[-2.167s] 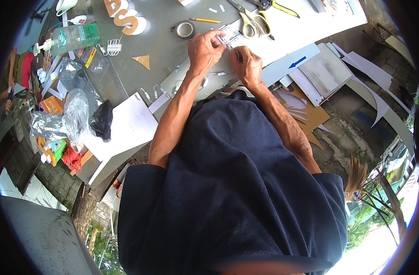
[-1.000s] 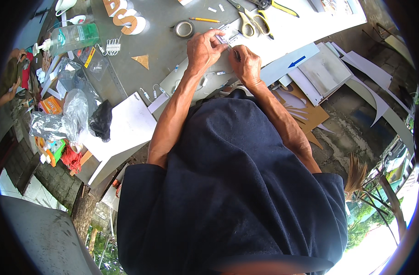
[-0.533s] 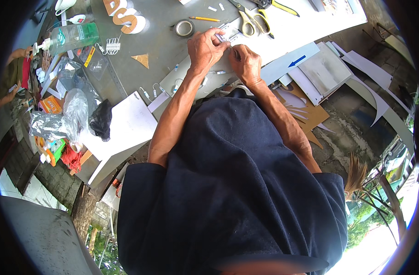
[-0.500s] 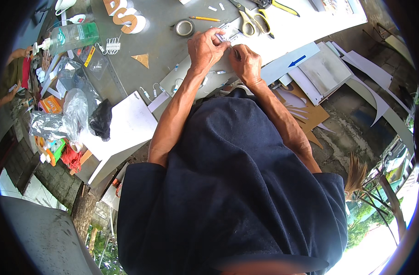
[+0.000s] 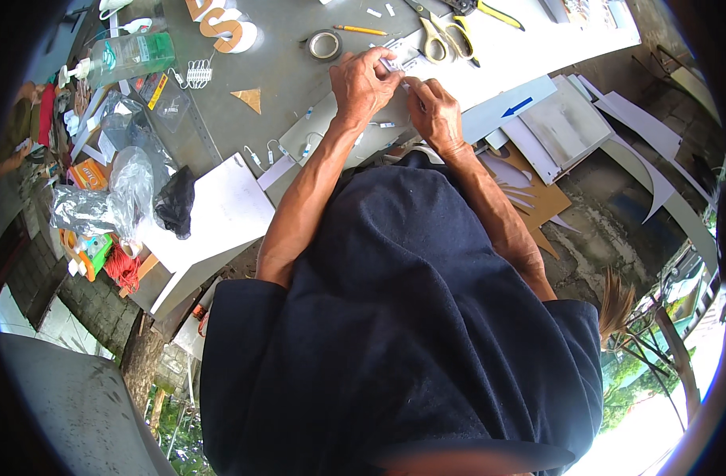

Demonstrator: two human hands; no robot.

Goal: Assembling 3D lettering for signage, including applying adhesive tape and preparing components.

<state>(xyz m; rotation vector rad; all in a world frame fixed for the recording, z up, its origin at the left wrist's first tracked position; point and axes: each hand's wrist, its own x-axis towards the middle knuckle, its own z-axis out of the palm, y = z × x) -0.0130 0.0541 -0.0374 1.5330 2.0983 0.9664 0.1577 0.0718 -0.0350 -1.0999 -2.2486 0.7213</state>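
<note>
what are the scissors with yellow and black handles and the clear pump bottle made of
Scissors: handles likely smooth plastic, judging by even opaque colouring; blades look metal, being greyish. Bottle: probably glossy plastic, since green liquid shows through; glass possible.

Passing room lies between the tape roll (image 5: 324,58) and brown triangle (image 5: 249,100), but scissors (image 5: 433,24) obstruct beyond the right grip (image 5: 437,117)

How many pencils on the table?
1: a yellow pencil, lying beyond the left hand, just right of the dark tape roll. More could be hidden under the hands or the clutter.
</note>
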